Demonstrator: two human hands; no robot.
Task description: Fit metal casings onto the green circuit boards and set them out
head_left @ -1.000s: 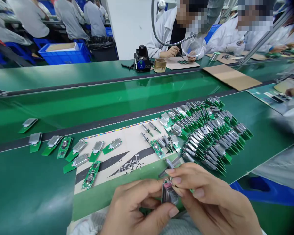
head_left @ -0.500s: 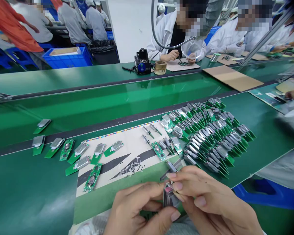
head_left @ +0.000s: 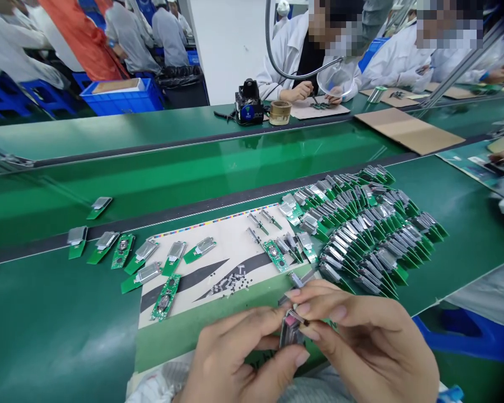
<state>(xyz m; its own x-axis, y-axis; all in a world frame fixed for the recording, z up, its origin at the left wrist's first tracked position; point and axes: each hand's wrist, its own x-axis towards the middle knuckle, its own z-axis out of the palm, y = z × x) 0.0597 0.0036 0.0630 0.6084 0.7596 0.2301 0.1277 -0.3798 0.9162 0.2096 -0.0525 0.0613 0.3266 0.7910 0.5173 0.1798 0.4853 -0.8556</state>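
Low in the middle, my left hand (head_left: 235,352) grips a silver-grey module with a pink end (head_left: 292,327) between thumb and fingers. From the right, my right hand (head_left: 369,330) pinches a thin, dark-tipped piece (head_left: 301,319) against the module's upper end. The fingers partly hide both parts. Just beyond the fingertips lies another silver module (head_left: 296,279). A pile of small loose pieces (head_left: 231,282) rests on the printed sheet (head_left: 218,218). Near it are a green circuit board (head_left: 274,254) and a board with a silver module (head_left: 199,249).
Rows of circuit boards with silver modules (head_left: 357,235) stand packed together at right. More boards (head_left: 165,298) lie at left. One board (head_left: 99,207) is on the green belt (head_left: 193,151). Across it sits a co-worker (head_left: 285,50), near a tape roll (head_left: 279,112) and cardboard (head_left: 409,130).
The view has shifted slightly, and the board on the belt has moved right. More of the thin piece's dark tip shows in my right fingers. Both hands keep nearly the same pose.
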